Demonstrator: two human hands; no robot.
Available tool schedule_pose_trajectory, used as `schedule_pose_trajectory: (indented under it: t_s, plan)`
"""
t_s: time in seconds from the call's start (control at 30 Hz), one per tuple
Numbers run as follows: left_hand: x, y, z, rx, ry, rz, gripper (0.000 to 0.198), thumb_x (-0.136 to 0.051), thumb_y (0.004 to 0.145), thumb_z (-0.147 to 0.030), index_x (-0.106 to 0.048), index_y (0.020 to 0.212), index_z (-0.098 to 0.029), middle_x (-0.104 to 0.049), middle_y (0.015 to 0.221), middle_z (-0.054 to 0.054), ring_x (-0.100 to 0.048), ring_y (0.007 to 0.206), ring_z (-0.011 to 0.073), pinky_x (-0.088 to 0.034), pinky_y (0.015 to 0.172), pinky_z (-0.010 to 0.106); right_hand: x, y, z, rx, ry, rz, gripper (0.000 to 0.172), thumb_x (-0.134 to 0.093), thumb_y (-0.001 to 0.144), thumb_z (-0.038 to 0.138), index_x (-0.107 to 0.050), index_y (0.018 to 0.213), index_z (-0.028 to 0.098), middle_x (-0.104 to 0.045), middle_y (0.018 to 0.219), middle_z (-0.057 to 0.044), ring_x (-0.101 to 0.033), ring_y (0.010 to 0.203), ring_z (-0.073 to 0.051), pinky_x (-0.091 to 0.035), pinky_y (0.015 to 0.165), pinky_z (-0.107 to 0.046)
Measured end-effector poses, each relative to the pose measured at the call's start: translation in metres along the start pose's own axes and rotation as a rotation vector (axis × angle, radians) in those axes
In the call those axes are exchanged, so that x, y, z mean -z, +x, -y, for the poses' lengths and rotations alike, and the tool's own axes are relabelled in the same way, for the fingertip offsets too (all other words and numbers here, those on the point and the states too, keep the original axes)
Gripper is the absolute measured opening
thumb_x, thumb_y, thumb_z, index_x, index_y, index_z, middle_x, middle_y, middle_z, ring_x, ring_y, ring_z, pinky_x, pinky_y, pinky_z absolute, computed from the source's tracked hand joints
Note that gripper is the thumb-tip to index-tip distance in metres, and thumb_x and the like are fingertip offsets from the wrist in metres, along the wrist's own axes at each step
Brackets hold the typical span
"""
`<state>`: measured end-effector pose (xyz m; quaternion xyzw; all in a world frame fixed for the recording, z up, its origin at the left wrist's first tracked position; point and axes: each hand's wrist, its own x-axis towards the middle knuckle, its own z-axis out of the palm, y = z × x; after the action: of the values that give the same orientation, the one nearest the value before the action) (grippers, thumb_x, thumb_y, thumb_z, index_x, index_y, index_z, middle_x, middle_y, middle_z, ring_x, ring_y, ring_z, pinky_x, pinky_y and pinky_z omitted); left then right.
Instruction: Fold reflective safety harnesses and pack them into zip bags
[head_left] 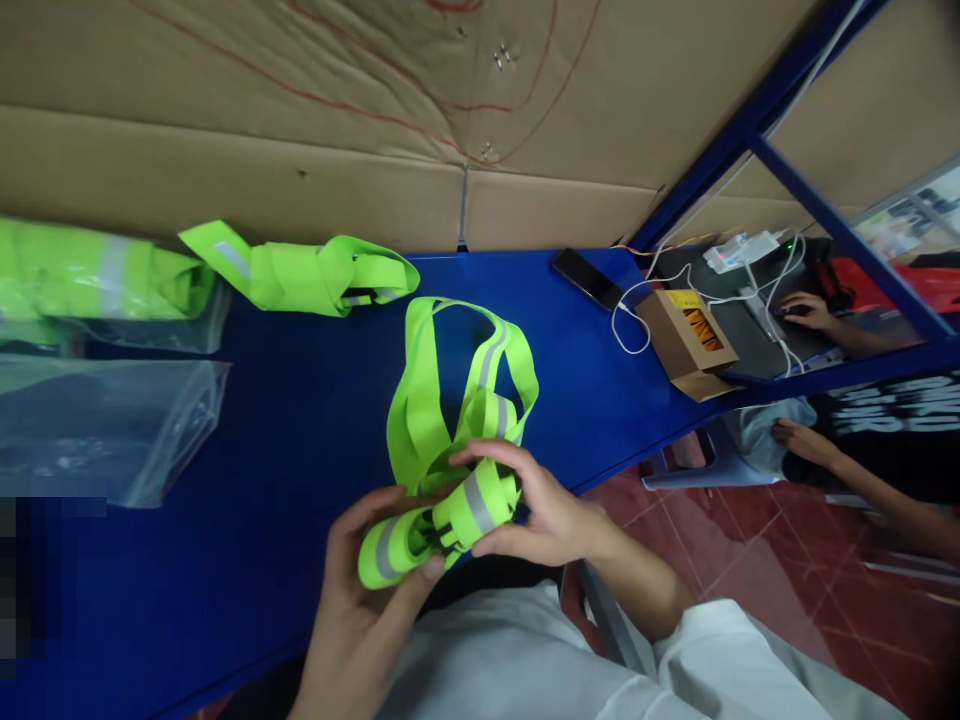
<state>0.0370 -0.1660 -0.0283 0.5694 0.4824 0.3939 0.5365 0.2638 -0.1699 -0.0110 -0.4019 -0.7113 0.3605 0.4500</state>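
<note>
A neon yellow-green reflective strap (480,505) with a grey stripe is partly rolled up between my two hands. My left hand (367,590) wraps the left end of the roll, thumb on its near side. Around the right end, my right hand (551,510) closes with its fingers over the top and thumb below. Dark parts, perhaps a buckle, show in the middle of the roll. Loose loops of the same strap (420,390) spread over the blue table beyond my hands. Farther back left lies another folded strap bundle (300,277).
Bagged green reflective straps (90,280) and a clear zip bag (112,420) lie at the left. A phone (589,278), white cable and open cardboard box (686,340) sit at the right of the blue table (300,420). Beyond a blue frame, another person's hand (810,310) shows.
</note>
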Motion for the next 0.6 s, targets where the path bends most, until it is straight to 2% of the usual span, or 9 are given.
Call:
schedule_pose_trajectory:
  t_s: [0.07,0.13,0.2,0.27,0.37,0.47,0.6]
  plan:
    - [-0.006,-0.003,0.001,-0.019,0.011,0.01,0.049,-0.077,0.09,-0.05,-0.063,0.13,-0.026,-0.073,0.119,0.007,-0.074,0.105,0.0244,-0.064,0.088,0.033,-0.004,-0.001,0.0,0.017,0.017,-0.006,0.08,-0.076,0.094,0.043,-0.032,0.157,0.023,-0.063,0.137,-0.015,-0.065,0.127,-0.022,-0.055,0.106,-0.035]
    - [-0.012,-0.005,0.004,-0.1,0.005,0.037,0.044,-0.08,0.088,-0.047,-0.068,0.124,-0.026,-0.073,0.124,0.007,-0.073,0.113,0.0263,-0.063,0.095,0.035,-0.009,-0.004,0.0,0.008,0.066,0.005,0.076,-0.073,0.097,0.04,-0.03,0.157,0.022,-0.063,0.133,-0.014,-0.067,0.122,-0.02,-0.057,0.1,-0.032]
    - [-0.017,-0.004,0.007,-0.194,-0.015,0.036,0.037,-0.083,0.086,-0.038,-0.068,0.117,-0.026,-0.071,0.13,0.006,-0.071,0.12,0.026,-0.062,0.1,0.035,-0.014,-0.006,0.0,0.028,0.123,0.01,0.071,-0.068,0.1,0.037,-0.028,0.157,0.022,-0.062,0.132,-0.014,-0.063,0.129,-0.022,-0.055,0.105,-0.036]
    - [-0.019,-0.003,0.009,-0.223,-0.004,0.011,0.034,-0.084,0.084,-0.031,-0.067,0.113,-0.025,-0.071,0.131,0.006,-0.071,0.121,0.0242,-0.061,0.099,0.031,-0.015,-0.008,0.001,0.076,0.136,0.007,0.066,-0.065,0.102,0.036,-0.03,0.157,0.021,-0.06,0.134,-0.015,-0.052,0.144,-0.026,-0.048,0.116,-0.044]
    - [-0.022,-0.005,0.008,-0.195,0.027,0.008,0.035,-0.085,0.084,-0.031,-0.066,0.112,-0.025,-0.077,0.114,0.003,-0.077,0.104,0.0189,-0.063,0.085,0.022,-0.011,-0.01,0.002,0.103,0.08,0.008,0.062,-0.063,0.102,0.036,-0.034,0.155,0.021,-0.058,0.141,-0.016,-0.039,0.154,-0.028,-0.037,0.126,-0.051]
    - [-0.023,-0.006,0.004,-0.22,0.017,0.017,0.035,-0.085,0.085,-0.031,-0.067,0.114,-0.025,-0.077,0.105,0.001,-0.077,0.091,0.0157,-0.063,0.077,0.019,-0.006,-0.013,0.001,0.101,-0.002,0.026,0.065,-0.063,0.102,0.039,-0.03,0.155,0.023,-0.052,0.148,-0.017,-0.033,0.157,-0.029,-0.033,0.127,-0.055]
    - [-0.022,-0.003,0.001,-0.269,0.01,0.058,0.034,-0.085,0.084,-0.028,-0.067,0.112,-0.024,-0.076,0.1,0.0,-0.076,0.084,0.0128,-0.061,0.073,0.016,-0.001,-0.015,0.001,0.115,-0.009,0.043,0.067,-0.051,0.106,0.055,-0.027,0.158,0.021,-0.05,0.147,-0.019,-0.043,0.149,-0.029,-0.04,0.123,-0.054]
